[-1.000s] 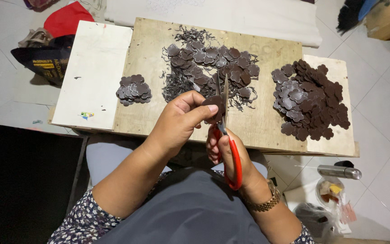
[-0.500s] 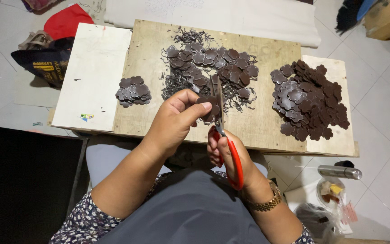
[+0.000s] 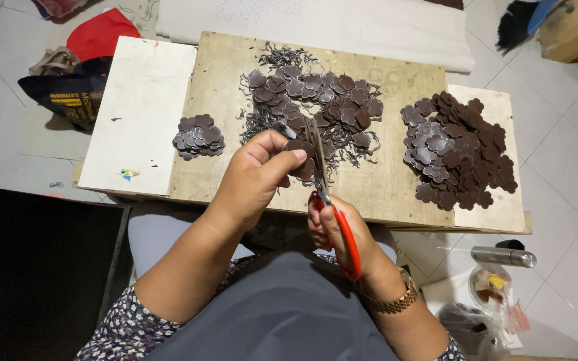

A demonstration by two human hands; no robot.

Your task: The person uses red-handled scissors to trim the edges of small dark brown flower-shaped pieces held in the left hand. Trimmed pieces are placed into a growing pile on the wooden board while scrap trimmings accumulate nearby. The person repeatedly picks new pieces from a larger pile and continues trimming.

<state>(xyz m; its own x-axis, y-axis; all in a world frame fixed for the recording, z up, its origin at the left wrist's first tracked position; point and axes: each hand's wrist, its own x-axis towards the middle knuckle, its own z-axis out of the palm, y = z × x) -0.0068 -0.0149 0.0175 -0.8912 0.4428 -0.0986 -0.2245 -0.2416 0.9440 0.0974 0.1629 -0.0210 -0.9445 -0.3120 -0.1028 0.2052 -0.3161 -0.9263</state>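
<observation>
Head view: left hand [image 3: 252,177] pinches brown piece [image 3: 297,148]; right hand [image 3: 342,234], half-hidden, grips scissors [image 3: 329,200].

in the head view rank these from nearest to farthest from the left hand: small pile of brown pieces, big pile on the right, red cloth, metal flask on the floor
From the left hand:
1. small pile, just left on the board
2. big pile, right end
3. red cloth at top left and metal flask at lower right: too close to call

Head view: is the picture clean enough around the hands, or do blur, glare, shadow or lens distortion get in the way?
Head view: even, soft light, no glare; left hand, right hand, red-handled scissors and brown piece are sharp; wide-angle bending bows the wooden board edges; lower left floor falls into deep shadow.
</observation>
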